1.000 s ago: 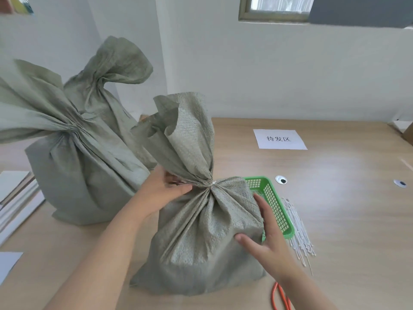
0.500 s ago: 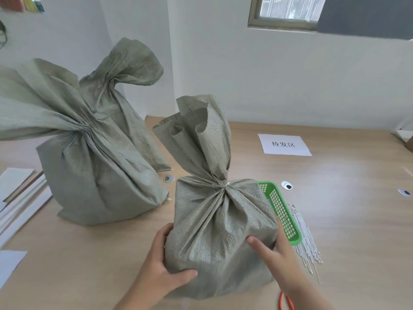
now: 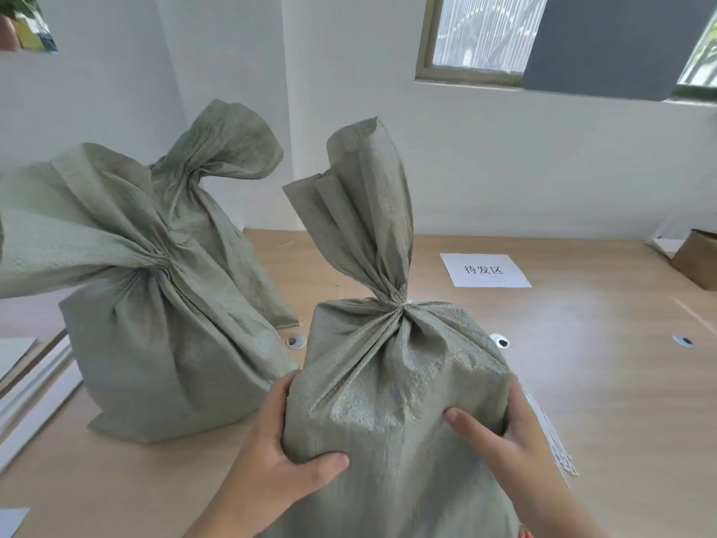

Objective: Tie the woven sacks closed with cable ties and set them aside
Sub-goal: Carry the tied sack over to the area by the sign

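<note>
A grey-green woven sack (image 3: 392,386) fills the middle of the view, its neck cinched by a white cable tie (image 3: 403,303) and its top flaring upward. My left hand (image 3: 279,452) grips its left side with the thumb across the front. My right hand (image 3: 516,440) grips its right side. The sack looks raised toward me; its bottom is out of view. Two more tied sacks stand at the left: a near one (image 3: 155,335) and one behind it (image 3: 221,196). A bundle of white cable ties (image 3: 555,444) shows at the sack's right edge.
A white paper label (image 3: 485,270) lies on the wooden table (image 3: 601,382) at the back right. A brown cardboard box (image 3: 698,262) sits at the far right edge. White boards (image 3: 35,382) lie at the left. Round cable holes (image 3: 500,340) dot the tabletop.
My left hand dropped from the sack's neck to its left side. Both hands now hold the sack, which has risen and come closer, covering the green basket.
</note>
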### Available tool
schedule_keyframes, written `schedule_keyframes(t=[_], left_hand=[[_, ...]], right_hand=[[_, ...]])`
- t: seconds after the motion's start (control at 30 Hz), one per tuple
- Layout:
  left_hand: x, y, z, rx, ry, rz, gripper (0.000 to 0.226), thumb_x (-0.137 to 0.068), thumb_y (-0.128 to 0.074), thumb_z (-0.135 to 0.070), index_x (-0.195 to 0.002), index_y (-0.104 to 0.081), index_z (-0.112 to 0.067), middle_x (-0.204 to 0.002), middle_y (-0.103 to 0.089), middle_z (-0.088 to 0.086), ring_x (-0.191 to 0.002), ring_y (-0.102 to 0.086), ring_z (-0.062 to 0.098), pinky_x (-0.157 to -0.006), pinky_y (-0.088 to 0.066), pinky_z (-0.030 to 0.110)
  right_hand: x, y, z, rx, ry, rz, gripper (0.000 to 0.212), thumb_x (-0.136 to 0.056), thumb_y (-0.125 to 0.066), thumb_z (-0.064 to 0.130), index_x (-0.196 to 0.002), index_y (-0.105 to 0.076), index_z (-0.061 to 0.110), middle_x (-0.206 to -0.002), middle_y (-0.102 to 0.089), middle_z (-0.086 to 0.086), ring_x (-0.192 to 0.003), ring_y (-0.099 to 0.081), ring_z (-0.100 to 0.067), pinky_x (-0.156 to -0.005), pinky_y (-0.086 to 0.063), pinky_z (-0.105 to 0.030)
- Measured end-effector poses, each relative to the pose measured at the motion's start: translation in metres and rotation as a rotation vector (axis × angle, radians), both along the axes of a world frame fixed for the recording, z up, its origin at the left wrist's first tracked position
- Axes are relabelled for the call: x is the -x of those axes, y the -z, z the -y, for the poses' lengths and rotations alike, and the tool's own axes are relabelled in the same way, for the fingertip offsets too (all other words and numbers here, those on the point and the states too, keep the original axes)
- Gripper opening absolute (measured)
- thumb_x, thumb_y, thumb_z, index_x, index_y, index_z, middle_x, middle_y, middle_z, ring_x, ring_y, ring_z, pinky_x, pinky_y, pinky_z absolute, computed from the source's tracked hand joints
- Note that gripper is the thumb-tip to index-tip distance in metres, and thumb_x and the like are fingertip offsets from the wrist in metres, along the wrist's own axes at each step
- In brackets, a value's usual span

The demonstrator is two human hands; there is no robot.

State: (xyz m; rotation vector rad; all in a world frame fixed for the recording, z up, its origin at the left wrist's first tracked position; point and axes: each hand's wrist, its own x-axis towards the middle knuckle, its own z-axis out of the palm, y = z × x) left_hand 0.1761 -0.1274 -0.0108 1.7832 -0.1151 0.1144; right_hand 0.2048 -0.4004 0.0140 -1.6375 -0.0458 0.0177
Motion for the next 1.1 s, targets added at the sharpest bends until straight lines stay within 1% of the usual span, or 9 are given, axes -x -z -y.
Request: schedule_keyframes(t=[0.07, 0.27, 0.4, 0.47, 0.53, 0.6, 0.73, 0.83, 1.1], left_hand=[[-0.015, -0.022, -0.005, -0.005, 0.001, 0.013, 0.079, -0.051, -0.084, -0.040, -0.119, -0.048, -0.055, -0.115, -0.066, -0.018, -0.106, -0.063, 0.000, -0.081, -0.049, 0.011], [-0.096, -0.071, -0.009, 0.039, -0.009, 0.037, 0.085, -0.049, -0.085, -0.043, -0.125, -0.046, -0.043, -0.111, -0.066, -0.022, -0.104, -0.064, -0.004, -0.079, -0.052, 0.014], [-0.173, -0.088, -0.002, 0.035, -0.041, 0.051, 0.088, -0.046, -0.089, -0.046, -0.124, -0.047, -0.045, -0.115, -0.066, -0.020, -0.109, -0.063, 0.001, -0.089, -0.054, 0.029], [-0.213, -0.089, 0.005, 0.037, -0.064, 0.069, 0.086, -0.047, -0.091, -0.043, -0.123, -0.048, -0.048, -0.113, -0.065, -0.028, -0.109, -0.063, -0.003, -0.093, -0.053, 0.031], [-0.255, -0.086, 0.012, 0.018, -0.059, 0.076, 0.087, -0.052, -0.093, -0.038, -0.125, -0.048, -0.048, -0.112, -0.064, -0.033, -0.109, -0.062, -0.006, -0.095, -0.052, 0.032], [-0.298, -0.079, 0.016, 0.006, -0.062, 0.057, 0.093, -0.051, -0.094, -0.039, -0.131, -0.047, -0.044, -0.116, -0.066, -0.027, -0.111, -0.062, -0.003, -0.098, -0.053, 0.036], [-0.379, -0.056, 0.021, -0.006, -0.054, 0.011, 0.095, -0.043, -0.097, -0.039, -0.123, -0.046, -0.047, -0.118, -0.065, -0.020, -0.114, -0.062, 0.004, -0.100, -0.052, 0.044], [-0.430, -0.035, 0.023, -0.033, -0.076, 0.014, 0.103, -0.043, -0.098, -0.038, -0.130, -0.043, -0.040, -0.124, -0.063, -0.015, -0.118, -0.061, 0.009, -0.101, -0.051, 0.046], [-0.521, 0.035, 0.014, -0.081, -0.118, 0.011, 0.105, -0.054, -0.099, -0.017, -0.138, -0.038, -0.035, -0.125, -0.060, -0.017, -0.111, -0.059, -0.006, -0.097, -0.051, 0.030]], right_hand=[[-0.012, -0.021, -0.007, 0.011, 0.017, 0.038, 0.064, -0.067, -0.080, 0.024, -0.125, -0.058, 0.040, -0.115, -0.073, 0.011, -0.106, -0.070, -0.010, -0.080, -0.060, -0.031], [-0.087, -0.081, -0.009, 0.078, 0.040, 0.189, 0.062, -0.077, -0.085, 0.019, -0.126, -0.055, 0.042, -0.116, -0.071, 0.016, -0.106, -0.068, -0.004, -0.084, -0.056, -0.034], [-0.165, -0.102, -0.001, 0.129, 0.029, 0.255, 0.059, -0.076, -0.087, 0.026, -0.123, -0.056, 0.041, -0.116, -0.069, 0.016, -0.107, -0.067, -0.004, -0.089, -0.057, -0.040], [-0.210, -0.101, 0.005, 0.155, 0.032, 0.254, 0.065, -0.068, -0.086, 0.037, -0.124, -0.054, 0.041, -0.117, -0.068, 0.016, -0.109, -0.066, -0.008, -0.091, -0.057, -0.045], [-0.257, -0.094, 0.011, 0.183, 0.022, 0.240, 0.069, -0.066, -0.086, 0.040, -0.126, -0.052, 0.040, -0.117, -0.068, 0.015, -0.110, -0.066, -0.010, -0.092, -0.057, -0.048], [-0.303, -0.082, 0.017, 0.207, -0.005, 0.223, 0.068, -0.067, -0.085, 0.038, -0.125, -0.051, 0.039, -0.116, -0.069, 0.015, -0.110, -0.066, -0.010, -0.093, -0.057, -0.049], [-0.386, -0.051, 0.026, 0.249, -0.031, 0.182, 0.071, -0.066, -0.084, 0.039, -0.127, -0.048, 0.040, -0.117, -0.067, 0.017, -0.111, -0.065, -0.009, -0.095, -0.055, -0.046], [-0.440, -0.026, 0.028, 0.258, -0.030, 0.164, 0.072, -0.065, -0.084, 0.040, -0.127, -0.047, 0.038, -0.117, -0.066, 0.015, -0.111, -0.064, -0.010, -0.095, -0.055, -0.047], [-0.538, 0.043, 0.015, 0.365, -0.061, 0.163, 0.077, -0.076, -0.082, 0.031, -0.138, -0.037, 0.036, -0.120, -0.063, 0.013, -0.112, -0.061, -0.013, -0.095, -0.054, -0.045]])
